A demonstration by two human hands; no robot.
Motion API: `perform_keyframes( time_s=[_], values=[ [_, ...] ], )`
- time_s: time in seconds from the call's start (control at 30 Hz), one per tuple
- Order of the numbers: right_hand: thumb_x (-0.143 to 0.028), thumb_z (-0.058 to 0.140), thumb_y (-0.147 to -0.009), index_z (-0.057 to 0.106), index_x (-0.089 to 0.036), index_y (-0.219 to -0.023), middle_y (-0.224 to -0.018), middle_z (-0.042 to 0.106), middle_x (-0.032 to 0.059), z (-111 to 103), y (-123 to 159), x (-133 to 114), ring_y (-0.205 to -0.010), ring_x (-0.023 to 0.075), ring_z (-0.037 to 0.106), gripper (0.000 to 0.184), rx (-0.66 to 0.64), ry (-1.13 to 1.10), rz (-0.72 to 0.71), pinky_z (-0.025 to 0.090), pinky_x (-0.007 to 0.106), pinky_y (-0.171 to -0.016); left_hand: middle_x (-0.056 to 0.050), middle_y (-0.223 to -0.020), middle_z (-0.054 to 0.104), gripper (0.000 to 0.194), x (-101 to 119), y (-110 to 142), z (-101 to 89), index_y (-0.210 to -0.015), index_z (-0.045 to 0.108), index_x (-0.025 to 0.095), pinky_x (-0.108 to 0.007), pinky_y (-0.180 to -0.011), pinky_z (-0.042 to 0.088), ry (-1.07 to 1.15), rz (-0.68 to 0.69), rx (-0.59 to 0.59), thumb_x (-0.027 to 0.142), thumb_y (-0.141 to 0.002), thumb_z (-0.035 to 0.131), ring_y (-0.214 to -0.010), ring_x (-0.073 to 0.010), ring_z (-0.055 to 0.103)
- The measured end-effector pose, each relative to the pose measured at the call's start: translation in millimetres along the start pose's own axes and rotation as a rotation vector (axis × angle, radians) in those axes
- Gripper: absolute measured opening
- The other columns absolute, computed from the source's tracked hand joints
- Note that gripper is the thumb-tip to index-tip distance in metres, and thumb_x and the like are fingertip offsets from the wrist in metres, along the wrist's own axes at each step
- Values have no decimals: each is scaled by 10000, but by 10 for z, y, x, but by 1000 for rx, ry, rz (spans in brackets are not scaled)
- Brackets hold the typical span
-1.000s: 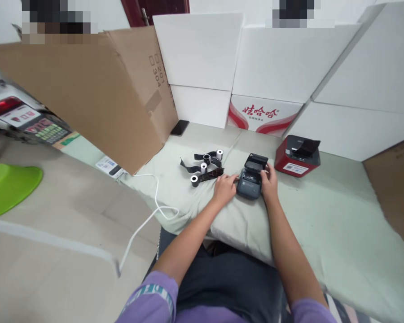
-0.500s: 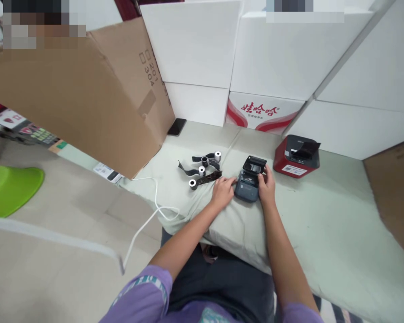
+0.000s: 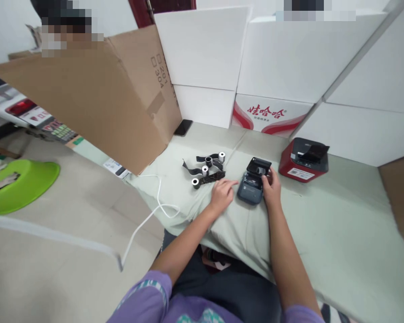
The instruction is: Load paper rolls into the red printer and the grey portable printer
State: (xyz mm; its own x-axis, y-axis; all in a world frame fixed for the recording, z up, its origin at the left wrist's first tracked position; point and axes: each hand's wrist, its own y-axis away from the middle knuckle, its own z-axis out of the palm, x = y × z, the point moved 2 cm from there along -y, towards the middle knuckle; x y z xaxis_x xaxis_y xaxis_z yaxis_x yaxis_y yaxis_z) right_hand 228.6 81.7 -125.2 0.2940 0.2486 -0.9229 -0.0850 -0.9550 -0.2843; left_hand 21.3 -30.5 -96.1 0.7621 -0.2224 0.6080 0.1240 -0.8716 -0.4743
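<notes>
A small dark portable label printer (image 3: 249,194) lies on the cloth-covered table with its lid (image 3: 260,166) raised. My right hand (image 3: 272,187) grips the printer's right side, thumb near the open compartment and fingers behind the lid's edge. My left hand (image 3: 222,196) rests on the cloth just left of the printer. Its index finger points toward the printer with a small gap, the other fingers loosely bent, and nothing shows in it. Beyond it lie several small rolls (image 3: 205,170) with strips of black tape unwound.
A red and black printer (image 3: 303,160) stands to the right. White boxes (image 3: 202,49) line the back, and a cardboard box (image 3: 77,98) leans at left near a phone (image 3: 183,128). A white cable (image 3: 159,197) hangs off the table edge. A green basin (image 3: 27,188) is on the floor.
My left hand's index finger has drawn back slightly from the printer's left side. My right hand keeps its hold. The whole view has shifted a little.
</notes>
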Motion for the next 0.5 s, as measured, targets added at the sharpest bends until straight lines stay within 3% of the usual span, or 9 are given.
perform_keyframes(
  time_s=[0.1,0.17,0.23,0.33,0.4,0.5],
  values=[
    [-499,612,-863,573,-169,-1426,-1224,672,154,11,0,14,-995,268,650,654,1,-13,-10,510,509,-992,-127,-1256,689,353,-149,166,-337,-1244,651,190,-472,-1112,413,-85,-119,213,95,-927,530,-1248,-277,585],
    [-492,612,-861,575,-172,-1418,-1223,670,154,21,3,15,-988,268,648,644,4,-29,-16,516,505,-983,-191,-1390,561,453,-334,243,-571,-1348,573,162,-532,-1144,385,-171,-295,362,199,-902,644,-1330,-336,517],
    [-485,605,-865,570,-177,-1417,-1217,670,152,31,4,16,-959,261,648,633,-1,-46,-12,526,499,-966,-168,-1338,558,480,-521,271,-732,-1315,595,186,-490,-1084,463,-182,-412,336,254,-856,720,-1259,-323,571],
    [-475,595,-871,564,-174,-1416,-1198,670,149,37,1,20,-920,249,645,623,0,-59,-6,537,489,-942,-89,-1118,653,259,-665,271,-857,-1122,673,214,-403,-966,541,-105,-392,225,222,-864,697,-1060,-253,661],
    [-470,598,-866,578,-181,-1398,-1178,672,140,36,-2,22,-893,240,640,606,10,-52,-7,543,478,-922,-66,-1041,687,207,-638,266,-887,-1066,686,215,-367,-905,563,-45,-324,233,210,-859,702,-1008,-233,675],
    [-466,609,-855,609,-206,-1356,-1143,677,117,35,-8,14,-845,223,631,565,18,-50,-17,551,454,-888,-80,-1127,712,275,-483,199,-825,-1125,694,210,-298,-764,588,129,-232,258,188,-851,703,-1031,-221,684]
  ],
)
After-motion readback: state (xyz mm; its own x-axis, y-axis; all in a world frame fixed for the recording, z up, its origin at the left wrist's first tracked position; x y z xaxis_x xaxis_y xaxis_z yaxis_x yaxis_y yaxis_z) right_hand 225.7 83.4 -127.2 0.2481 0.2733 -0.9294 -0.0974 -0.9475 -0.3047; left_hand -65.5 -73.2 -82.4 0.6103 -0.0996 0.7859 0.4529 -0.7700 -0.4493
